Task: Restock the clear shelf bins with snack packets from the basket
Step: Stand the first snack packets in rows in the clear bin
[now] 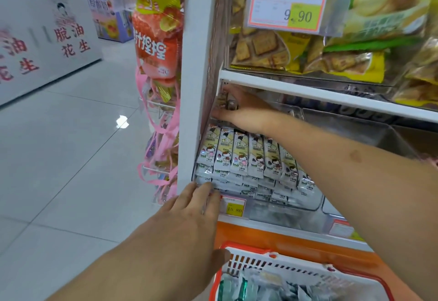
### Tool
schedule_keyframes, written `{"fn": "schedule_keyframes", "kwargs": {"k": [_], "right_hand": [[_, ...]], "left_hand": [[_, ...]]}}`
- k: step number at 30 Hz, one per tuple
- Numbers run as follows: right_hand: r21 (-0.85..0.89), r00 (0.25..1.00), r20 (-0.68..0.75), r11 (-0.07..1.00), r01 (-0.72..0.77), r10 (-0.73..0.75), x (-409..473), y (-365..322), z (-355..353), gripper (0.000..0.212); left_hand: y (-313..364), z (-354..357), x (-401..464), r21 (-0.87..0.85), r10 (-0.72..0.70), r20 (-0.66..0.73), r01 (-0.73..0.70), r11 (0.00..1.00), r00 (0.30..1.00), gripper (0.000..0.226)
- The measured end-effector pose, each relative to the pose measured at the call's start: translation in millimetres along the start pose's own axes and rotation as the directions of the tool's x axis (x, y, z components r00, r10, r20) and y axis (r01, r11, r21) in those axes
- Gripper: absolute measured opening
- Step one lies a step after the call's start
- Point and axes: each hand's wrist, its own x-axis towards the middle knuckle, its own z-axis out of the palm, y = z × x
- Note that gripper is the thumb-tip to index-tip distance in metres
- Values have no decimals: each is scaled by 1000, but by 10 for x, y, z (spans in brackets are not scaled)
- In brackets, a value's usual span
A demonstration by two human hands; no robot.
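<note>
Reaching across to the back left corner of the clear bin [308, 202], the right hand [239, 111] curls its fingers around a few small snack packets [224, 101] just under the shelf above. Below it, a row of upright white packets [246, 156] fills the bin's front. The left hand [189, 215] lies open, its straight fingers touching the bin's front left corner beside a yellow price tag [233, 208] reading 15.80. An orange and white basket [279, 262] holding more packets sits below the shelf edge.
</note>
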Motion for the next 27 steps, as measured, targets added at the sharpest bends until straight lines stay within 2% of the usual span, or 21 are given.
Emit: {"fn": "schedule_keyframes", "kwargs": {"k": [4, 7, 10, 12, 14, 16, 18, 21, 24, 27], "right_hand": [[-17, 999, -29, 999, 41, -42, -332, -3, -68, 76], [5, 988, -104, 994, 113, -112, -791, 58, -84, 58], [-35, 946, -206, 968, 247, -249, -1451, 201, 10, 37], [-32, 925, -229, 952, 305, -304, -1943, 334, 148, 27], [3, 953, -150, 963, 268, -265, -2381, 538, 410, 17], [-36, 985, 12, 984, 173, -173, -2686, 831, 798, 12], [-133, 978, 208, 990, 48, -19, -2843, 1181, 1257, 18], [-213, 873, 431, 966, -149, 230, -2944, 1637, 1855, 52], [-161, 855, 442, 962, -222, 271, -3002, 1904, 2282, 71], [-161, 903, 304, 951, -265, 303, -3061, 1992, 2567, 74]], "left_hand": [[23, -105, -63, -20, 8, -15, -8, 1000, 1000, 89], [57, -183, -78, -47, 7, -67, -10, 999, 998, 76], [144, -187, -90, -88, 28, -138, -41, 995, 990, 60], [218, -120, -76, -108, 38, -117, -51, 993, 992, 54], [276, 63, -27, -108, 49, -20, -51, 993, 999, 51], [344, 333, 33, -65, 56, 122, -48, 997, 991, 51], [428, 624, 81, -26, 48, 286, -42, 999, 957, 56], [585, 960, 88, -53, 6, 483, 22, 998, 875, 67], [632, 1314, 140, -109, -71, 545, 155, 982, 835, 80], [671, 1590, 201, -147, -118, 563, 239, 960, 818, 94]]}}
